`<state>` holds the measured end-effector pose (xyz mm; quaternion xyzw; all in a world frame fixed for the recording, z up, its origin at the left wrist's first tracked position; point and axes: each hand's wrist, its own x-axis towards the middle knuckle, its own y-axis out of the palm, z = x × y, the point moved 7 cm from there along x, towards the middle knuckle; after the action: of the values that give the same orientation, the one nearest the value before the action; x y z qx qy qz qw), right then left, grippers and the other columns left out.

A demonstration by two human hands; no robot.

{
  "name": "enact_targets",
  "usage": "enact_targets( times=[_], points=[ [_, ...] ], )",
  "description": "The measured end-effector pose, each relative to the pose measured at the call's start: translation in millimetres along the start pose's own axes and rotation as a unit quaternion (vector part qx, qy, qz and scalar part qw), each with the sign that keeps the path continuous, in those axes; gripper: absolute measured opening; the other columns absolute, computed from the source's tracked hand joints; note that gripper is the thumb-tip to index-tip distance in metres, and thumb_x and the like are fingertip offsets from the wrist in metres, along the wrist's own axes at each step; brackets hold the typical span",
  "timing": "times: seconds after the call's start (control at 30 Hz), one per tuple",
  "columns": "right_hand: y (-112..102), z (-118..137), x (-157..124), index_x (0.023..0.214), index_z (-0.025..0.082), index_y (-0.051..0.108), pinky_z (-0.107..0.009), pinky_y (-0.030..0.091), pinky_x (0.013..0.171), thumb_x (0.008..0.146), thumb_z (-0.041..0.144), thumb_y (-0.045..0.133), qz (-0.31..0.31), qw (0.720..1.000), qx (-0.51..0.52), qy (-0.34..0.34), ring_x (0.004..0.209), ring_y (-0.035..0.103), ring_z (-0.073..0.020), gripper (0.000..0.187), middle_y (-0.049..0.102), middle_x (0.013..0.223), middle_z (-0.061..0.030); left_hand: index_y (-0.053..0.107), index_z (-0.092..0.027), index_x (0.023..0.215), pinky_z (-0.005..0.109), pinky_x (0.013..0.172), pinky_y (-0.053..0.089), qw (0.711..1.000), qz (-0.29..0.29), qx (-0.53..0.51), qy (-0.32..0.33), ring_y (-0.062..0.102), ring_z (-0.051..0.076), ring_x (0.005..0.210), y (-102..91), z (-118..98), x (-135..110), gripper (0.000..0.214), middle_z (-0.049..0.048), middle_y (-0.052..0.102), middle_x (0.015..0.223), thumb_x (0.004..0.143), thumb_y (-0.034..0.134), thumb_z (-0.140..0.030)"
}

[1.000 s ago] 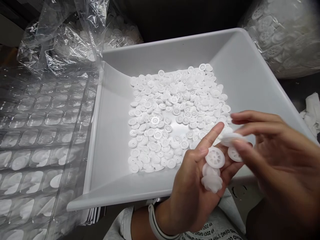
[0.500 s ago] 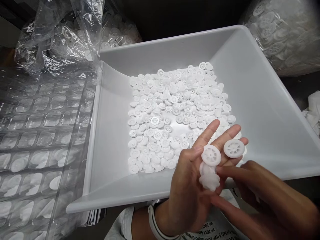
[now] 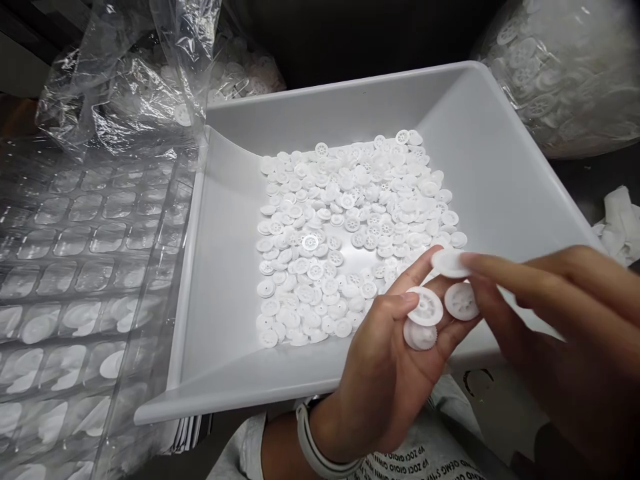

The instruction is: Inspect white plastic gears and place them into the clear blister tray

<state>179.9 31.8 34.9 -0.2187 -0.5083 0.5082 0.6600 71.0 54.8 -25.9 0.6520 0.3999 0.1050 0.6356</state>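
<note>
My left hand (image 3: 385, 360) is turned palm up over the near right corner of the tray. A spoked white plastic gear (image 3: 425, 307) sits under its thumb, with a toothed gear (image 3: 420, 335) just below. Another spoked gear (image 3: 461, 301) lies against its fingers. My right hand (image 3: 540, 300), partly blurred, pinches a white plastic disc (image 3: 450, 263) by its right edge, close to the left fingertips. That disc is seen nearly edge-on, so its face detail does not show. Many like gears (image 3: 300, 293) lie loose on the floor of the grey tray (image 3: 510, 180).
Clear plastic blister trays (image 3: 65, 240), some cells with white parts, lie at the left. Behind them stands a clear bag (image 3: 145, 100) of white parts. A second full bag (image 3: 560, 80) is at the back right, with white crumpled material (image 3: 620, 223) below.
My right hand has moved up from the left palm, and a disc is now between its fingers near the left fingertips. The wavy-edged piece low in the left palm is gone from there.
</note>
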Motion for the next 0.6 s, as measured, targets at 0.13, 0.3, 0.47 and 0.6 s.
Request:
enact_targets(
  times=[0.13, 0.3, 0.47, 0.6],
  points=[
    [14, 16, 1, 0.130, 0.021, 0.057, -0.020, 0.042, 0.060, 0.087, 0.005, 0.055, 0.084, 0.995, -0.020, -0.058, 0.071, 0.054, -0.0067, 0.045, 0.058, 0.080, -0.0012, 0.047, -0.011, 0.135, 0.033, 0.111, 0.035, 1.000, -0.004, 0.000, -0.002, 0.045, 0.023, 0.133, -1.4, 1, 1, 0.045, 0.0105, 0.056, 0.136, 0.092, 0.039, -0.022],
    [9, 14, 2, 0.121, 0.022, 0.062, -0.020, 0.041, 0.063, 0.090, 0.019, 0.060, 0.054, 0.998, 0.012, 0.017, 0.062, 0.049, -0.0051, 0.032, 0.053, 0.073, 0.0014, 0.044, -0.009, 0.137, 0.032, 0.110, 0.036, 1.000, 0.000, 0.005, -0.003, 0.048, 0.022, 0.130, 0.2, -1, 0, 0.047, 0.0129, 0.058, 0.133, 0.091, 0.041, -0.021],
    [7, 5, 3, 0.103, 0.023, 0.069, -0.022, 0.037, 0.054, 0.087, 0.020, 0.065, 0.018, 0.994, 0.028, 0.101, 0.056, 0.043, -0.0052, 0.017, 0.047, 0.064, 0.0029, 0.043, -0.008, 0.137, 0.035, 0.113, 0.033, 1.000, 0.002, 0.017, -0.002, 0.045, 0.023, 0.133, 1.0, -2, 0, 0.049, 0.0139, 0.057, 0.134, 0.090, 0.042, -0.020],
    [8, 11, -1, 0.102, 0.024, 0.070, -0.020, 0.042, 0.055, 0.091, 0.018, 0.056, 0.015, 0.996, 0.050, 0.073, 0.059, 0.050, -0.0044, 0.019, 0.054, 0.069, 0.0016, 0.050, -0.010, 0.131, 0.031, 0.111, 0.035, 1.000, 0.005, 0.022, -0.007, 0.045, 0.023, 0.133, -1.0, -1, 0, 0.043, 0.0127, 0.057, 0.134, 0.090, 0.041, -0.020]
  ],
)
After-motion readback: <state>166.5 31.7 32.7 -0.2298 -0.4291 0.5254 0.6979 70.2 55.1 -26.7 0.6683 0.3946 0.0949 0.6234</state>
